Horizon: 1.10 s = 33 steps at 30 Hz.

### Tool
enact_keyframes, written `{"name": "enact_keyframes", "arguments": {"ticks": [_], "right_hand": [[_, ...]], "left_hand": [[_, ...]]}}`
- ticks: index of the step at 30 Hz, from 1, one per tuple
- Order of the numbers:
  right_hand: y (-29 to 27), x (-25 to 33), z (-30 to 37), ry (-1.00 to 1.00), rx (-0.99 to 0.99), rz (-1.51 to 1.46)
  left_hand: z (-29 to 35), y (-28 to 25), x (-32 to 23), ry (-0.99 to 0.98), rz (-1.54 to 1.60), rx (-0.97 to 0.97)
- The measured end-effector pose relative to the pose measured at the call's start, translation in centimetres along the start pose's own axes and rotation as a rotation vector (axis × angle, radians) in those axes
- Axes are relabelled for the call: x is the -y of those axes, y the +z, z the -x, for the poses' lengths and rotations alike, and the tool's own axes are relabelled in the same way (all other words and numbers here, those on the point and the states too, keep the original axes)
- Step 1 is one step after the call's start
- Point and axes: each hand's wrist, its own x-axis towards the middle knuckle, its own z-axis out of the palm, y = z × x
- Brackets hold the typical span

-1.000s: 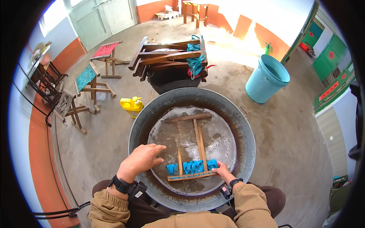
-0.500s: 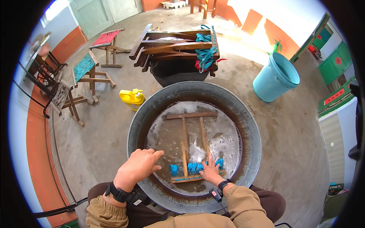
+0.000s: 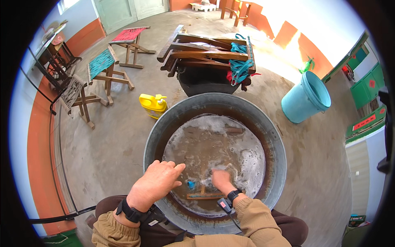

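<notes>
A round metal tub [image 3: 276, 136] of murky, foamy water [image 3: 197, 142] stands before me. In it lies a wooden stool frame [image 3: 205, 196], mostly under the surface; its near bar and a piece of its far bar [image 3: 234, 130] show. A blue strap [image 3: 191, 184] pokes up by the near bar. My right hand [image 3: 222, 180] is dipped in the water over the frame, its fingers hidden by water and splashes. Above the tub's near left side hovers my left hand [image 3: 159, 178], holding nothing, thumb apart from loosely bent fingers.
Beyond the tub, wooden folding stool frames [image 3: 201, 54] with blue straps are stacked on a black basin [image 3: 201, 84]. A yellow jug [image 3: 153, 106] stands left, a light-blue bucket [image 3: 305, 99] right. Woven-top stools [image 3: 103, 66] line the left side.
My right hand has gone from the near bar into the water. The frame has sunk, and most blue straps are now out of sight. The left hand stays above the tub's near left side.
</notes>
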Motion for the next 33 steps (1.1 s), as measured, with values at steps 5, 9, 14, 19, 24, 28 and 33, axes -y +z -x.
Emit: {"name": "enact_keyframes", "arguments": {"ticks": [5, 9, 14, 19, 24, 28, 33], "right_hand": [[1.5, 5.5, -2.8, 0.362, 0.002, -0.651], [4.1, 7.2, -4.9, 0.533, 0.012, -0.941], [5.2, 7.5, -6.4, 0.485, -0.024, -1.215], [1.7, 7.7, -5.1, 0.159, 0.100, -1.701], [-5.7, 6.5, -1.3, -0.115, 0.354, -2.033], [-9.6, 4.7, 0.9, -0.162, 0.474, -2.066], [-10.0, 1.7, 2.4, -0.105, 0.554, -1.932]], "left_hand": [[0.4, -0.6, 0.5, 0.003, -0.003, -0.058], [0.7, -0.6, 1.4, -0.029, 0.002, -0.078], [1.2, -0.5, 2.6, -0.052, 0.015, -0.095], [1.4, -0.1, 3.7, -0.091, 0.010, -0.062], [1.0, 1.5, 4.7, -0.186, 0.093, 0.119], [0.0, 3.9, 5.2, -0.150, 0.151, 0.311], [-1.8, 6.6, 4.2, 0.008, 0.194, 0.506]]}}
